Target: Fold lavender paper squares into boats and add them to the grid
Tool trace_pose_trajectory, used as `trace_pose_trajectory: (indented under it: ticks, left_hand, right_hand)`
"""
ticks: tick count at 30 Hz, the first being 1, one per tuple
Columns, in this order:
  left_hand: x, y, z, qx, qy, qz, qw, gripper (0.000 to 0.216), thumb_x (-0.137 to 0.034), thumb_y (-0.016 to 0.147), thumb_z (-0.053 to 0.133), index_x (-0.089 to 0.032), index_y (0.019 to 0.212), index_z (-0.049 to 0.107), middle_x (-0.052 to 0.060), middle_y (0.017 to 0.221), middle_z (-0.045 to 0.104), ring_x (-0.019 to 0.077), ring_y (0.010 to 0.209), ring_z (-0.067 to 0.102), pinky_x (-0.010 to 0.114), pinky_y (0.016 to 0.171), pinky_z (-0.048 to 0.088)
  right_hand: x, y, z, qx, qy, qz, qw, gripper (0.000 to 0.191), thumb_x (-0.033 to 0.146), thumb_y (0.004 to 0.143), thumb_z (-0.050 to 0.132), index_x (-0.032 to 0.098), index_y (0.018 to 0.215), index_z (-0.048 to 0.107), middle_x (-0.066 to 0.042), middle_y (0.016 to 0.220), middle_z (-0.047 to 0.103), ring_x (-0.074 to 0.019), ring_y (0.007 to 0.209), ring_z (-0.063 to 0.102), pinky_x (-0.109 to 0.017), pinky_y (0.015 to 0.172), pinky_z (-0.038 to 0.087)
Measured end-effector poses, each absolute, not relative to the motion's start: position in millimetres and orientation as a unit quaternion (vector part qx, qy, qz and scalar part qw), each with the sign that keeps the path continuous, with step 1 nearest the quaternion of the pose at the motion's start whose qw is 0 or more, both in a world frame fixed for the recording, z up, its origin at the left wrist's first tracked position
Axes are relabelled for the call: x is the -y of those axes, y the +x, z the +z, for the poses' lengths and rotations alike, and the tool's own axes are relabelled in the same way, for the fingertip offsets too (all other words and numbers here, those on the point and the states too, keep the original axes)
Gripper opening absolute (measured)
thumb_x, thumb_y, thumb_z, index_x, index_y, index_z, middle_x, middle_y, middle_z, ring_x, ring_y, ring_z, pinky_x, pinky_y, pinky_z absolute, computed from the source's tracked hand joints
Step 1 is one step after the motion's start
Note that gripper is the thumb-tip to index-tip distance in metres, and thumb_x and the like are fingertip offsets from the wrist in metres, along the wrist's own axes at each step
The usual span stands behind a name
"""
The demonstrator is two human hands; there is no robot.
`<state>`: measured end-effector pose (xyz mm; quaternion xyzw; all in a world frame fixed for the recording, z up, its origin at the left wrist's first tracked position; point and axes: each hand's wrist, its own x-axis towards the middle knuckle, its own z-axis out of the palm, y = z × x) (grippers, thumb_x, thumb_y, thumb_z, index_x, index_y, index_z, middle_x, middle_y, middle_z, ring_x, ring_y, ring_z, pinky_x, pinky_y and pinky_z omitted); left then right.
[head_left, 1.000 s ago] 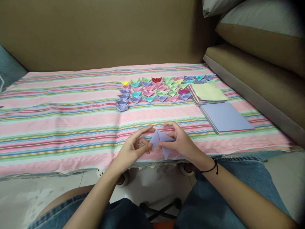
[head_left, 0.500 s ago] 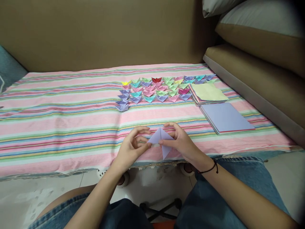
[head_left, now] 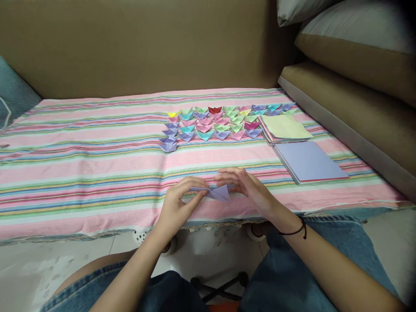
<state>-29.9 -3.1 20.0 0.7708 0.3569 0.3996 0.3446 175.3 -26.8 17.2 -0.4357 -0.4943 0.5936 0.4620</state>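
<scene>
The lavender paper stack (head_left: 310,161) lies flat on the striped cloth (head_left: 113,167), a line of red showing along its near edge. To the left of this stack and closer to the person, a small folded purple paper (head_left: 221,193) is held over the front part of the cloth, one pointed flap turned toward the right. The left hand (head_left: 177,203), further left of the stack, grips the folded paper's left end between thumb and fingers. The right hand (head_left: 256,193), between the folded paper and the stack but lower than the stack, is loosened, its fingers stretched out beside the paper's right end; whether a fingertip touches the paper cannot be told. A dark cord bracelet (head_left: 304,229) circles the right wrist, on the person's side of the stack.

Just behind the lavender stack sits a stack topped with a pale yellow sheet (head_left: 286,126). Beyond and left of the lavender stack stand rows of paper boats (head_left: 204,128) in purple, pink, turquoise, green, yellow and red. To its right rises a brown cushion (head_left: 344,104).
</scene>
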Motion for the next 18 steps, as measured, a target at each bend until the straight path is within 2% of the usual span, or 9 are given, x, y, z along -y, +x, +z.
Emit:
trace_pose_trajectory:
  ticks: [2,5,9,12,14,18]
  left_hand:
    - [5,-28,22,-0.398,0.721,0.383,0.419,0.007,-0.023,0.079,0.062,-0.018,0.077,0.067,0.003,0.075,0.067,0.0151,0.071,0.062,0.026,0.065,0.048]
    - [8,-24,21,-0.432,0.663,0.365,0.491,0.013,-0.027,0.076,0.065,-0.015,0.071,0.065,-0.001,0.058,0.060,0.0106,0.053,0.054,0.022,0.051,0.042]
    - [7,-22,17,-0.434,0.617,0.375,0.539,0.017,-0.029,0.072,0.068,-0.014,0.080,0.064,-0.001,0.061,0.060,0.0069,0.047,0.047,0.019,0.044,0.035]
    - [5,-22,15,-0.446,0.606,0.364,0.549,0.032,-0.026,0.067,0.072,-0.017,0.096,0.061,-0.002,0.064,0.062,0.0029,0.039,0.036,0.017,0.036,0.025]
    - [5,-22,15,-0.434,0.599,0.356,0.571,0.039,-0.025,0.066,0.073,-0.018,0.102,0.059,-0.002,0.067,0.063,0.0040,0.041,0.041,0.016,0.037,0.028]
    - [7,-22,19,-0.409,0.600,0.351,0.591,0.031,-0.023,0.067,0.072,-0.017,0.096,0.065,0.003,0.079,0.066,0.0132,0.067,0.060,0.020,0.052,0.048]
  right_hand:
    - [26,178,18,0.532,-0.422,0.574,0.458,0.043,0.056,0.079,0.055,0.022,0.106,0.062,-0.008,0.112,0.064,-0.0230,0.103,0.060,-0.035,0.083,0.049]
    - [27,174,14,0.549,-0.436,0.557,0.446,0.032,0.038,0.069,0.073,0.021,0.094,0.065,-0.006,0.095,0.069,-0.0219,0.088,0.065,-0.035,0.078,0.052]
    - [29,166,6,0.535,-0.468,0.525,0.469,0.017,0.031,0.070,0.071,0.019,0.080,0.066,-0.003,0.076,0.069,-0.0188,0.072,0.065,-0.032,0.068,0.053]
    - [30,163,3,0.529,-0.473,0.504,0.493,0.014,0.028,0.069,0.071,0.019,0.078,0.065,-0.003,0.075,0.067,-0.0183,0.071,0.064,-0.032,0.065,0.052]
    - [30,163,3,0.543,-0.465,0.477,0.512,0.013,0.027,0.070,0.070,0.019,0.080,0.067,-0.004,0.080,0.066,-0.0190,0.074,0.063,-0.032,0.064,0.052]
    - [31,165,7,0.605,-0.437,0.422,0.515,0.012,0.018,0.074,0.063,0.023,0.080,0.071,-0.006,0.086,0.063,-0.0202,0.085,0.061,-0.031,0.066,0.052]
